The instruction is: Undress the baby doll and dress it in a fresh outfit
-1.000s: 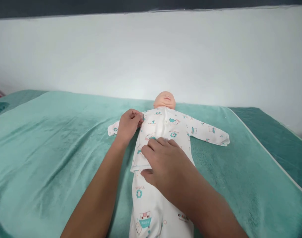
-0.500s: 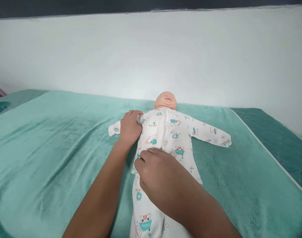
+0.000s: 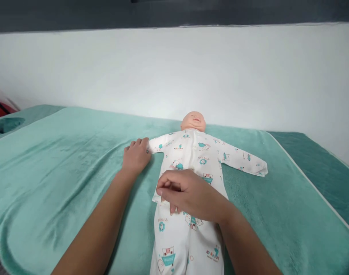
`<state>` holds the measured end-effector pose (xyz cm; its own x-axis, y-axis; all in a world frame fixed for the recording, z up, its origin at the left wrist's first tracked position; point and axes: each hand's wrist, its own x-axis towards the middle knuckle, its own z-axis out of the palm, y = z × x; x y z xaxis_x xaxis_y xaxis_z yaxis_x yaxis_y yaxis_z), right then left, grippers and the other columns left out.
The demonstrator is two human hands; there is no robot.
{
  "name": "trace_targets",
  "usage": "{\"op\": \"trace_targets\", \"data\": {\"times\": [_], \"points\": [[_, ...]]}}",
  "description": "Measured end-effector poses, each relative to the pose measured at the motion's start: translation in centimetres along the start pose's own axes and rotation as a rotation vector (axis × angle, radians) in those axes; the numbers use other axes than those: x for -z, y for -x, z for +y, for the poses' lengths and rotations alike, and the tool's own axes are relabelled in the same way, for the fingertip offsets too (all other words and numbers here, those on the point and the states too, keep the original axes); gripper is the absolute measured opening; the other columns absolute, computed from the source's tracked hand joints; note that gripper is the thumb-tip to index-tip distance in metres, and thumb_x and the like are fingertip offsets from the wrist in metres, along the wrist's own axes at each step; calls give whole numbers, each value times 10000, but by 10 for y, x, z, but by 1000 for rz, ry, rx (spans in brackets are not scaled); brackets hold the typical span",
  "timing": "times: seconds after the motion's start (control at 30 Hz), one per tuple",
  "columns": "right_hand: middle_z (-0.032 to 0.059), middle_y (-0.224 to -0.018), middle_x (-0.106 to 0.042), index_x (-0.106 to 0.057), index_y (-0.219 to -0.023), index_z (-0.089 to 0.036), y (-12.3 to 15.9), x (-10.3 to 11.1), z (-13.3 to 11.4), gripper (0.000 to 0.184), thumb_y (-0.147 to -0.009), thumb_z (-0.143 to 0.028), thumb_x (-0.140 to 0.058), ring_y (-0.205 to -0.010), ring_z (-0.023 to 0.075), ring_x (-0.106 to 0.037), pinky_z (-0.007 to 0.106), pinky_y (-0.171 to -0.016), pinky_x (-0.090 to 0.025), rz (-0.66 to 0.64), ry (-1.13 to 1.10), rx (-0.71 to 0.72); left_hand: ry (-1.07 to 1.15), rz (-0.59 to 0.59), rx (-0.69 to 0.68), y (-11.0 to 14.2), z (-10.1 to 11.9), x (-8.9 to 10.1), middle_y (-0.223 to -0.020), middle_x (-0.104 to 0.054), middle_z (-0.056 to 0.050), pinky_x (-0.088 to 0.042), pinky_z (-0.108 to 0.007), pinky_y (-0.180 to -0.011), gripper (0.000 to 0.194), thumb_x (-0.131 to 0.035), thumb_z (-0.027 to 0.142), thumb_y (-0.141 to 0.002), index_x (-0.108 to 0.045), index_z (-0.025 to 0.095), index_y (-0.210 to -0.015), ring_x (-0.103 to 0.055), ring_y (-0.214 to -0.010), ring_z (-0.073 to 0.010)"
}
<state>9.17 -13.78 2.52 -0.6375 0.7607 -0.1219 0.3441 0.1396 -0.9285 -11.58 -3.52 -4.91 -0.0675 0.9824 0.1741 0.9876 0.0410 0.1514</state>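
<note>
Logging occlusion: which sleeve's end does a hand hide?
The picture-left sleeve: the left hand covers its outer end, whereas the picture-right sleeve shows along its whole length.

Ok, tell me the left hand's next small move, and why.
I'd probably lift the left hand away from the sleeve it partly covers: the visible part stretches outward, much like the opposite sleeve, but the hand hides the outer end, so whether that lies flat can't be told.

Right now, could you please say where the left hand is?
In the head view, the left hand is left of the doll's head, over that side's sleeve.
</note>
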Motion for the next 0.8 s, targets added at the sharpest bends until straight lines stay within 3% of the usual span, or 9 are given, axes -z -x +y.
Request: {"op": "trace_targets", "data": {"times": [0.17,0.43,0.53,0.63,0.8], "points": [[10,-919,-686,-596,-1014,-229,-2,4,3,119,-941,-318,-564,-639,119,-697,202,-498,-523,-21,-225,-94,-32,11,-23,3,-12,1,-1283,-622,-133,-462,-482,-922,492,-465,147,-844,-548,256,-1317,-546,-1202,-354],[18,-930,-712,-619,-994,-224,-5,5,4,115,-954,-301,-543,-667,118,-705,187,-509,-529,-60,-201,-94,52,219,102,2,-30,-4,-1207,-635,-147,-484,-437,-878,496,-388,56,-853,-626,217,-1258,-551,-1176,-346],[21,-946,-713,-620,-988,-223,-5,5,2,119,-956,-306,-542,-673,115,-708,185,-515,-531,-65,-186,-95,232,269,199,-1,-40,-11,-1275,-601,-154,-491,-434,-902,541,-426,52,-816,-595,209,-1306,-563,-1185,-336],[25,-960,-712,-623,-997,-226,-6,6,2,128,-959,-316,-541,-689,120,-714,184,-511,-529,-74,-168,-104,561,316,346,-4,-48,-19,-1276,-616,-129,-499,-386,-903,557,-469,61,-767,-558,193,-1301,-613,-1107,-273],[11,-934,-700,-623,-966,-225,-7,3,3,120,-955,-322,-553,-682,110,-704,170,-494,-511,-51,-142,-114,827,368,523,-6,-50,-22,-1063,-659,-75,-477,-295,-684,410,-539,203,-791,-555,184,-1201,-620,-806,-181]]}}
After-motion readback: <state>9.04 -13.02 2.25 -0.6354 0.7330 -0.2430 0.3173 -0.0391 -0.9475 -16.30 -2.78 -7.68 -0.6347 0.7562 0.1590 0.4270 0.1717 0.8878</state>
